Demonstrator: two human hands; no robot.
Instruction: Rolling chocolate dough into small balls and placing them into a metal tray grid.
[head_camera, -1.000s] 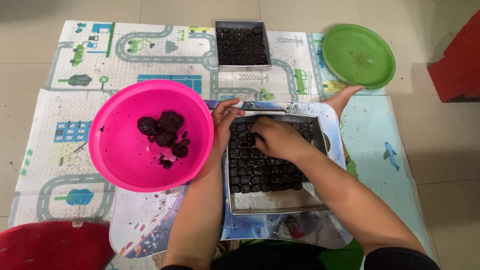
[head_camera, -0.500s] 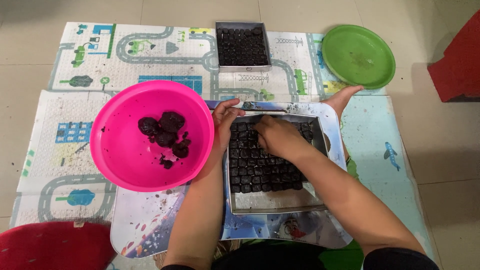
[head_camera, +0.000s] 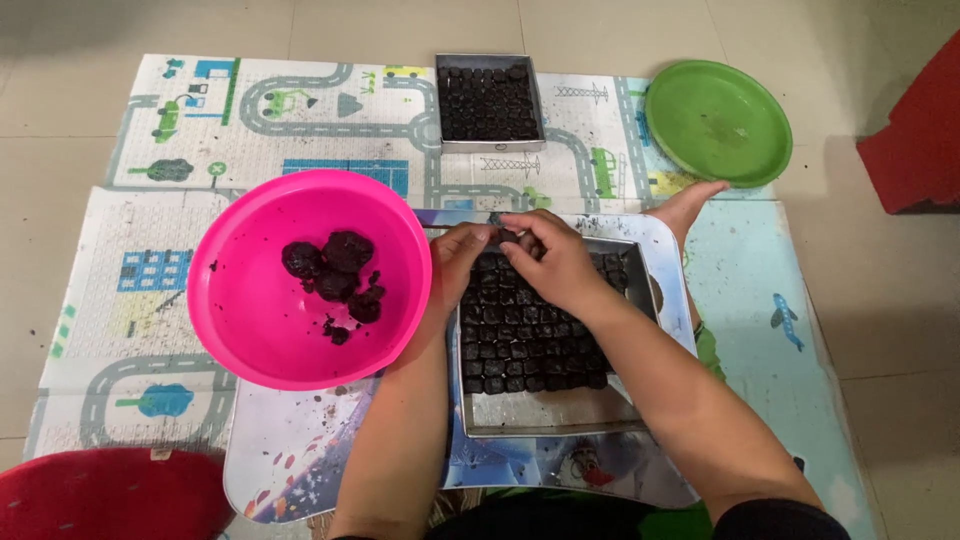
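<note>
Partly hidden: far rows of near metal tray (head_camera: 560, 412) sit under both hands; its near strip bare. Left hand (head_camera: 462, 262) and right hand (head_camera: 548, 262) meet at tray's far edge, fingers curled, pinching small dark lump (head_camera: 508, 237) between fingertips; lump hard to make out. Dark pressed blocks (head_camera: 520, 345) fill most of tray. Pink bowl (head_camera: 310, 278) just left, dark clumps inside. Second tray (head_camera: 489, 100) far, full. Green plate (head_camera: 718, 122) far right. Red item (head_camera: 110, 495) near left, cut off. Road-print mat (head_camera: 180, 130) beneath.
</note>
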